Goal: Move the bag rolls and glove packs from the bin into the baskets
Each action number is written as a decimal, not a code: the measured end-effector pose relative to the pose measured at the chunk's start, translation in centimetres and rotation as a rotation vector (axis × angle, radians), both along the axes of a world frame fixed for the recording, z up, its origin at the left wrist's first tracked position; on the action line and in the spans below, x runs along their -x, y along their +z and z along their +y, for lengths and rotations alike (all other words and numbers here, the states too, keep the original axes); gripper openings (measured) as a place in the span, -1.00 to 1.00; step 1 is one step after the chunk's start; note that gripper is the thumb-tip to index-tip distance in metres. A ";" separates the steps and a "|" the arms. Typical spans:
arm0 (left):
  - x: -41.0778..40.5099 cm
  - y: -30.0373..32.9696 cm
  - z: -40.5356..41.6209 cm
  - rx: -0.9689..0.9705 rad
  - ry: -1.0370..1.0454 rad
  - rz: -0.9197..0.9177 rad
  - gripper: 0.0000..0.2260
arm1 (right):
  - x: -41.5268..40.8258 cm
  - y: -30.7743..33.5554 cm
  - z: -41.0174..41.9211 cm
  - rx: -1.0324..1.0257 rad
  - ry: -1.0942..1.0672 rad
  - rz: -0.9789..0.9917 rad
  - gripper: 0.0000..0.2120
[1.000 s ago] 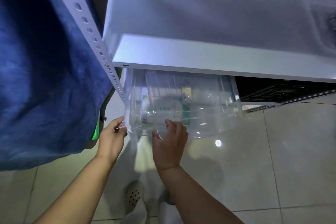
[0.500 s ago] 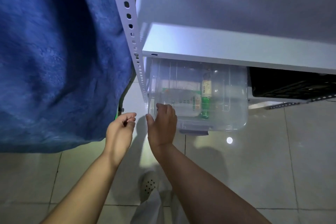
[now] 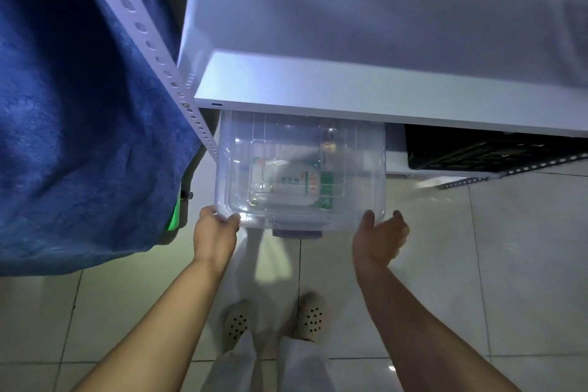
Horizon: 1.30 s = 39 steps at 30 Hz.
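Note:
A clear plastic bin [image 3: 366, 175] sits on the lower rack level, sticking out from under the white shelf [image 3: 350, 89]. Through its lid I see a white and green pack [image 3: 296, 181] and a green item beside it [image 3: 326, 188]. My left hand [image 3: 214, 232] grips the bin's front left corner. My right hand [image 3: 380, 232] is at the front right corner, fingers spread, thumb touching the bin's edge, holding nothing. A grey latch [image 3: 297, 233] hangs at the bin's front.
A black basket [image 3: 477, 149] stands to the right of the bin under the same shelf. A blue cloth [image 3: 79, 105] hangs at the left beside the perforated rack post [image 3: 152, 44]. Tiled floor and my two shoes lie below.
My right hand moved from the bin's left front to its right corner. My left hand closed onto the left corner. The bin now sticks out further from the shelf.

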State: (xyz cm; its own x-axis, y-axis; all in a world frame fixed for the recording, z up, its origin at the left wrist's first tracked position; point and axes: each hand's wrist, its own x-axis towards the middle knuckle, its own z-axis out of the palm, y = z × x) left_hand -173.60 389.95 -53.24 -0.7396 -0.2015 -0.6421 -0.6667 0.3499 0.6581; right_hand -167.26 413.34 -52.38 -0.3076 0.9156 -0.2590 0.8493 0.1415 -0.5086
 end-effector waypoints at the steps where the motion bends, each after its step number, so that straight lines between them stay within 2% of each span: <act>1: 0.0 0.0 0.3 0.004 0.031 0.003 -0.83 | 0.0 -0.2 0.8 0.118 0.009 -0.007 -0.54; 3: 0.1 0.5 1.1 0.027 0.092 0.049 -0.89 | 0.4 -0.2 1.6 0.299 0.040 0.036 -0.57; 6: 1.9 2.0 2.4 -0.016 0.200 0.148 -0.93 | 2.3 0.4 2.1 0.320 -0.045 0.199 -0.66; 9: 4.7 3.3 3.7 -0.215 0.393 0.132 -0.91 | 5.2 0.9 3.1 0.371 -0.087 0.337 -0.77; 13: 7.8 3.6 5.4 -0.547 0.658 0.011 -0.87 | 8.2 0.8 5.3 0.684 -0.196 0.550 -0.89; 16: 9.6 2.7 6.3 -0.598 0.702 -0.005 -0.83 | 9.7 0.2 6.5 0.792 -0.188 0.674 -0.81; 20: 11.5 1.4 7.2 -0.611 0.709 0.042 -0.84 | 10.9 -0.8 7.2 0.773 -0.060 0.733 -0.71; 25: 12.4 0.7 7.6 -0.535 0.628 0.061 -0.82 | 11.7 -1.4 7.9 0.666 0.076 0.686 -0.67; 29: 12.2 1.9 7.8 -0.480 0.617 0.018 -0.91 | 11.1 -0.6 8.0 0.696 -0.027 0.581 -0.75; 32: 11.1 4.1 8.3 -0.349 0.561 -0.050 -0.77 | 9.5 1.3 8.6 0.692 -0.016 0.440 -0.70; 35: 8.7 7.5 9.6 -0.284 0.371 -0.051 -0.87 | 7.2 4.5 9.3 0.648 0.149 0.293 -0.79; 39: 6.3 12.6 11.3 -0.265 0.036 -0.029 -0.75 | 5.1 10.8 9.9 0.466 0.400 0.171 -0.80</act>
